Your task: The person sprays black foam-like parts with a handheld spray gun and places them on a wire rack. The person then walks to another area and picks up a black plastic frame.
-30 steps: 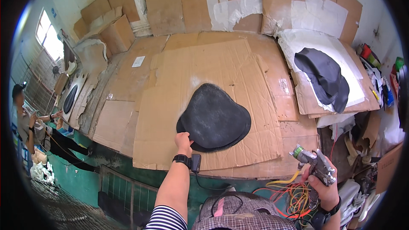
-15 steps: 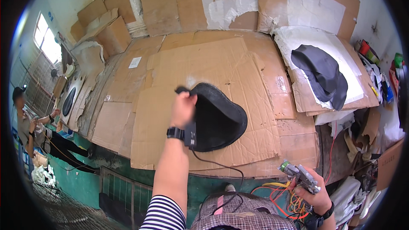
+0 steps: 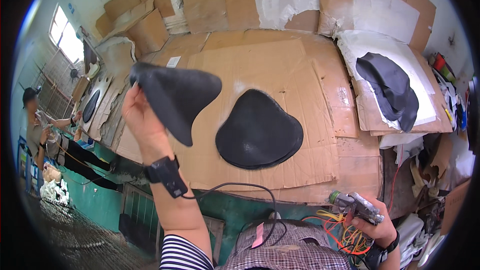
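Left hand point(image 3: 139, 120), centre-left of frame: fingers closed on edge of dark pad point(image 3: 175, 95), lifted clear of cardboard-covered table point(image 3: 250, 55). Black wrist device point(image 3: 165, 174) with cable on left forearm. Stack of dark pads point(image 3: 259, 130) lies flat at frame centre, apart from lifted pad. Right hand point(image 3: 375, 225), lower right: wrapped around spray gun point(image 3: 356, 206). Second pile of dark pads point(image 3: 390, 90) on white sheet point(image 3: 390, 52), upper right.

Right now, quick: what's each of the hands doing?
Left hand: closed on a dark grey saddle-shaped piece, lifted above the cardboard-covered table.
Right hand: closed around a spray gun.
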The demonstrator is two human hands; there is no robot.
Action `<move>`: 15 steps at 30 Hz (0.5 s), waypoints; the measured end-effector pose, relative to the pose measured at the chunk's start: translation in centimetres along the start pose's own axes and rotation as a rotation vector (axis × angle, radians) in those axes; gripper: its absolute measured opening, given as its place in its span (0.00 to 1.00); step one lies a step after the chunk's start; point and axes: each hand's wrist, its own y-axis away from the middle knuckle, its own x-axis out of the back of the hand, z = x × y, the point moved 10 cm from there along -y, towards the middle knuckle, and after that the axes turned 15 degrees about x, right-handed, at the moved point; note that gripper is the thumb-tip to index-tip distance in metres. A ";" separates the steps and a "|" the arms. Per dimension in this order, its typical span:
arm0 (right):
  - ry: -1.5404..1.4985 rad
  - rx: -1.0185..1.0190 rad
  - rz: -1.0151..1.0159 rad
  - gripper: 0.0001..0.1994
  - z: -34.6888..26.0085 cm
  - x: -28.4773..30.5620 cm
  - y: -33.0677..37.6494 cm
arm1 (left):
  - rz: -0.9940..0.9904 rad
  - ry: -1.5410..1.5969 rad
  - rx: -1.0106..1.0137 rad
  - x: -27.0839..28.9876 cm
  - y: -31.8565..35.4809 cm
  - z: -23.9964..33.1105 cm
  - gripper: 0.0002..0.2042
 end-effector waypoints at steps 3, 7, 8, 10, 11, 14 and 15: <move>0.004 0.069 0.143 0.26 -2.1 0.5 0.3 | 0.117 -0.054 -0.068 4.1 5.4 3.0 0.13; 0.145 0.102 0.261 0.28 -4.6 2.1 1.6 | 0.374 -0.356 -0.288 9.5 13.0 5.9 0.12; 0.134 0.085 0.231 0.28 -4.6 1.7 2.1 | 0.344 -0.208 -0.274 11.4 14.3 6.2 0.11; 0.105 0.050 0.161 0.28 -4.6 0.5 2.9 | 0.284 0.079 -0.251 14.0 16.7 7.0 0.09; 0.071 0.038 0.110 0.27 -4.5 -0.5 3.0 | 0.337 0.093 -0.275 14.7 17.8 7.2 0.08; 0.001 0.032 0.002 0.26 -3.8 -3.9 3.2 | 0.471 0.099 -0.322 14.7 20.1 6.9 0.05; -0.021 0.039 -0.003 0.26 -3.9 -5.0 2.6 | 0.470 0.089 -0.356 14.5 21.3 7.7 0.05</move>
